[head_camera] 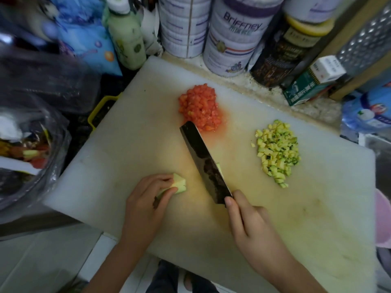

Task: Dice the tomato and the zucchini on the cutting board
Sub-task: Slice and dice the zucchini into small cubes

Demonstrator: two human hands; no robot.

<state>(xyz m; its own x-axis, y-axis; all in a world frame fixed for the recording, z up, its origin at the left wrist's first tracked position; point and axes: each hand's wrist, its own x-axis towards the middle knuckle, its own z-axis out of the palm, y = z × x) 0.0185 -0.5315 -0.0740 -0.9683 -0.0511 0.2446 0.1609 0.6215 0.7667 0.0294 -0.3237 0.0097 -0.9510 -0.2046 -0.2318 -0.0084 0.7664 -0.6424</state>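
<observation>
Zucchini is being diced on the cutting board (127,144).
The left hand (148,199) is pinching a zucchini chunk (179,186) with curled fingers; diced tomato (200,107) is sitting behind the cleaver (205,163), which the right hand (254,227) is gripping; diced zucchini (277,153) is lying rightmost.

**A:** Anyone see the handle of the knife (203,161)? It's totally buried in the grip of the right hand (254,227).

**B:** Nope. The left hand (146,199) also covers part of the zucchini chunk (181,185). The green sliver (219,167) behind the blade is mostly hidden. The tins (232,39) at the back are cut off by the top edge, and what's in the bag (31,144) on the left is too blurry to tell.
</observation>
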